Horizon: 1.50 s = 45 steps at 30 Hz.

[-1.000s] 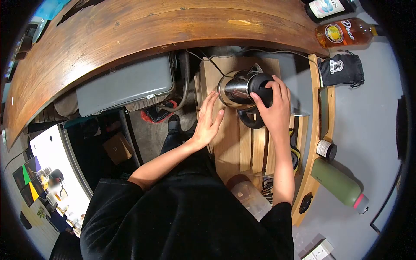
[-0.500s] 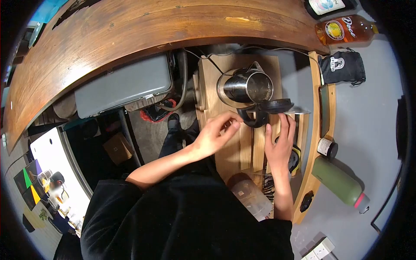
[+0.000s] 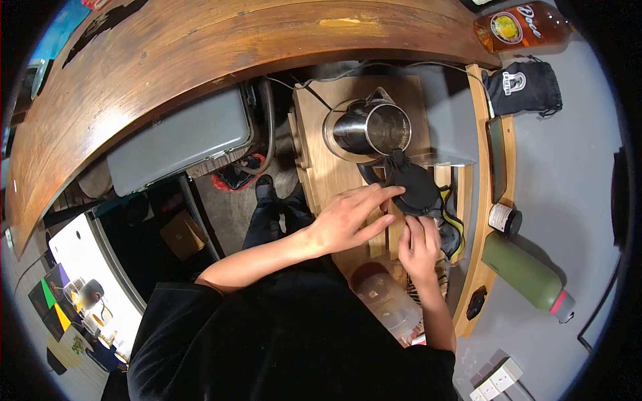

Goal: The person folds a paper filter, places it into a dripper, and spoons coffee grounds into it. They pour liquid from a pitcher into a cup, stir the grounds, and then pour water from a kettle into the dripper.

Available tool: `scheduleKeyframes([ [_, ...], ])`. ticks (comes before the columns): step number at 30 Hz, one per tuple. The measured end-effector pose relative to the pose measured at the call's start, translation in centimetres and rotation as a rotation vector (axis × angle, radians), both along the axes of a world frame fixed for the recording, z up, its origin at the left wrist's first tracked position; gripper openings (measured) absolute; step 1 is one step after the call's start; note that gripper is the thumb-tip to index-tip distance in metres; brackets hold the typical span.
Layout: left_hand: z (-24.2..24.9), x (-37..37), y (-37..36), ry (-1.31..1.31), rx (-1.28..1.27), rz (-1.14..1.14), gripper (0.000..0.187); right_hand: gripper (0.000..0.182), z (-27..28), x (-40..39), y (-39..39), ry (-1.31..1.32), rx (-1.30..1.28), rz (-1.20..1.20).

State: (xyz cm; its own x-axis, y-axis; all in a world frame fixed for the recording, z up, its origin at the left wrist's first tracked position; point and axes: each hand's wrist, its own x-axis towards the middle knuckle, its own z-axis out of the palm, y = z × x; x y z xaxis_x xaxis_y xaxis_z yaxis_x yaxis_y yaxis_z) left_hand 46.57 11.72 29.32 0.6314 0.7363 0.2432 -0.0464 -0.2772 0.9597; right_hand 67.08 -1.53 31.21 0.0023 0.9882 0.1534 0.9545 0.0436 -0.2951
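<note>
A steel electric kettle (image 3: 358, 132) stands on its round base on a wooden stand (image 3: 321, 103). Its mouth is uncovered, and the black lid (image 3: 414, 187) is tipped back on its hinge toward me. My left hand (image 3: 354, 217) reaches over the handle area, its index fingertip at the lid's left edge, fingers apart. Just below the lid is my right hand (image 3: 420, 247), fingers bent, fingertips near the lid's lower edge; whether they hold anything cannot be made out. Most of the kettle's handle is hidden behind the lid and my left hand.
A wooden counter (image 3: 267, 40) curves across the top. A clear plastic container (image 3: 388, 301) is below the stand. At the right are a green bottle (image 3: 525, 274), a small jar (image 3: 504, 219), a black pouch (image 3: 525, 87) and an amber bottle (image 3: 521, 28).
The lid has swung further back toward me and now shows its broad face. My left hand has moved right to the lid, and my right hand has moved down and its fingers have bent.
</note>
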Motion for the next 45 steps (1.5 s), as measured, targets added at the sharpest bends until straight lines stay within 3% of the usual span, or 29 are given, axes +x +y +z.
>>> scheduleKeyframes([
  [1, -0.2, 0.2, 0.0, -0.003, 0.038, 0.011, 0.047, 0.031, 0.6, 0.9, -0.1, -0.027, 0.065, 0.127],
  [2, -0.2, 0.2, 0.0, -0.004, 0.036, 0.008, 0.047, 0.015, 1.2, 1.4, 0.0, -0.024, 0.154, 0.100],
  [5, 0.1, 0.1, 0.0, 0.072, 0.020, -0.070, 0.040, 0.019, 5.3, 1.4, 3.9, 0.075, 0.205, -0.130],
  [7, 0.3, 0.2, -0.1, 0.075, -0.040, -0.079, 0.038, 0.024, 7.8, 0.7, 9.0, 0.086, 0.160, -0.102],
  [9, 0.5, 0.1, -0.1, 0.089, -0.028, -0.083, 0.037, 0.029, 9.2, 0.1, 12.8, 0.127, -0.132, -0.054],
  [10, 0.5, 0.1, -0.1, 0.102, -0.022, -0.078, 0.037, 0.029, 8.6, -0.2, 14.4, 0.130, -0.126, -0.058],
  [15, 0.2, -0.6, 0.1, 0.115, 0.011, -0.040, 0.034, 0.037, 3.6, -0.6, 20.9, -0.250, -0.465, 0.246],
  [21, -0.1, -1.5, 0.1, 0.123, -0.046, -0.018, 0.032, 0.040, 3.1, -2.2, 23.1, -0.488, -0.755, 0.338],
  [25, 0.2, -1.6, 0.3, 0.098, -0.062, -0.013, 0.030, 0.035, 10.7, -2.1, 21.2, -0.347, -0.515, 0.259],
  [29, -0.2, -1.7, 0.2, 0.043, -0.019, 0.023, 0.032, 0.016, 20.0, -2.6, 15.3, -0.264, -0.148, 0.042],
  [30, -0.3, -1.9, 0.0, 0.053, -0.039, 0.029, 0.031, 0.016, 21.8, -3.0, 14.1, -0.265, -0.147, 0.034],
  [32, -0.2, -1.9, 0.1, 0.056, -0.048, 0.028, 0.030, 0.014, 24.2, -3.3, 12.3, -0.323, -0.318, -0.254],
  [35, 0.4, -1.9, -0.1, 0.045, -0.102, 0.014, 0.030, 0.017, 20.4, -1.0, 9.5, -0.307, -0.284, -0.229],
  [37, 0.6, -1.8, 0.0, 0.012, -0.080, 0.014, 0.029, 0.027, 16.9, 0.3, 8.2, -0.169, -0.571, -0.240],
  [39, 0.5, -2.1, 0.2, 0.016, -0.068, 0.026, 0.028, 0.046, 12.0, 1.2, 6.7, -0.100, -0.667, -0.251],
  [41, 0.3, -2.5, 0.0, 0.024, -0.069, 0.039, 0.027, 0.077, 7.9, 0.1, 6.2, 0.280, -0.587, -0.419],
  [45, -0.3, -3.4, -0.2, 0.063, -0.172, 0.049, 0.026, 0.097, 2.2, -0.8, 4.1, 0.493, -0.344, -0.428],
])
